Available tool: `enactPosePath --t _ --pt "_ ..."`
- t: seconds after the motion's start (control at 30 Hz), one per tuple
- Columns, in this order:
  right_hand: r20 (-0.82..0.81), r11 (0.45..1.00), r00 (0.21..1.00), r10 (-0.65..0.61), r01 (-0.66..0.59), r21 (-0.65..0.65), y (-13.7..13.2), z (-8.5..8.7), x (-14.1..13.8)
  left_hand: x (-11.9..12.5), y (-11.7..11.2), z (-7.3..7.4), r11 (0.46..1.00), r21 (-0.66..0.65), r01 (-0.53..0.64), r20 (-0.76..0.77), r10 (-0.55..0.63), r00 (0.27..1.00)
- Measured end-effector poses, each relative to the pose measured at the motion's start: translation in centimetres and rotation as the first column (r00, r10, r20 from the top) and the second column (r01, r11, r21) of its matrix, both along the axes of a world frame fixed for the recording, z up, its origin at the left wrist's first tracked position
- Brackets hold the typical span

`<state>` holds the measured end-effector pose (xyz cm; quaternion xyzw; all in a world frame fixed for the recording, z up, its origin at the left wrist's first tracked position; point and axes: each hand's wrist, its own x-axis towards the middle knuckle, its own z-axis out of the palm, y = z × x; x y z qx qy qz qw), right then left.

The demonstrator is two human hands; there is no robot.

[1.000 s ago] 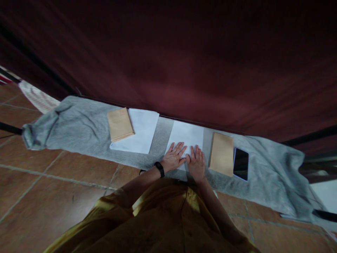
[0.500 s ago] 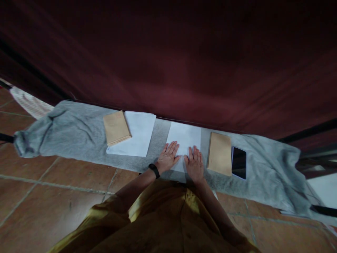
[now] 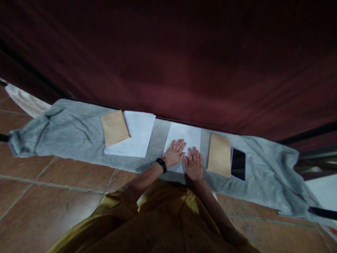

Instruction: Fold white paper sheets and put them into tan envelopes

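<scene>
A white sheet of paper [image 3: 184,131] lies on the grey cloth in front of me. My left hand [image 3: 173,154], with a black band on the wrist, rests palm down on it, fingers stretched out and slanting right. Beside it my right hand [image 3: 194,166] lies flat on the sheet's right part, fingers pointing away from me. The hands are close together and hold nothing. Just right of the sheet is a stack of brown envelopes or paper pieces [image 3: 219,154]; I cannot tell which.
To the left, another brown stack [image 3: 115,127] sits partly over several white sheets [image 3: 142,131]. A dark-screened phone [image 3: 238,164] lies at the right. Grey cloth [image 3: 71,131] covers the narrow surface, a dark red hanging fabric [image 3: 168,70] rises behind, and tiled floor [image 3: 79,175] shows below.
My left hand has slid to the right across the sheet, closer to my right hand, and its fingers slant more rightward. My right hand stays nearly in place.
</scene>
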<state>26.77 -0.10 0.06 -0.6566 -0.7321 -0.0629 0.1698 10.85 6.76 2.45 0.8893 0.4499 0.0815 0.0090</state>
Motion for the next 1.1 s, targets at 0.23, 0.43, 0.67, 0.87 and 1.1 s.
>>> enactPosePath --t 0.23,0.43,0.67,0.87,1.1 --pt "-0.015 1.000 1.000 0.004 -0.004 -0.015 0.0 -0.1 0.1 -0.2 1.1 0.1 1.000 -0.016 0.006 -0.009 -0.006 1.000" --pt "-0.010 0.999 1.000 0.002 -0.002 -0.035 0.0 0.1 0.0 -0.2 1.7 0.0 0.999 -0.033 0.002 0.006 -0.002 1.000" --pt "-0.031 0.997 0.999 -0.010 0.008 -0.073 -0.1 0.2 0.0 -0.1 3.1 0.3 0.998 -0.056 -0.028 0.007 0.029 1.000" --pt "-0.105 0.996 0.994 -0.005 -0.005 -0.093 1.6 1.0 0.3 -0.2 4.4 0.1 0.991 -0.093 -0.098 0.028 0.101 0.994" --pt "-0.110 0.985 0.994 0.019 -0.038 -0.167 8.7 2.4 -0.8 1.2 6.0 -0.5 0.986 -0.114 -0.123 0.005 0.125 0.992"
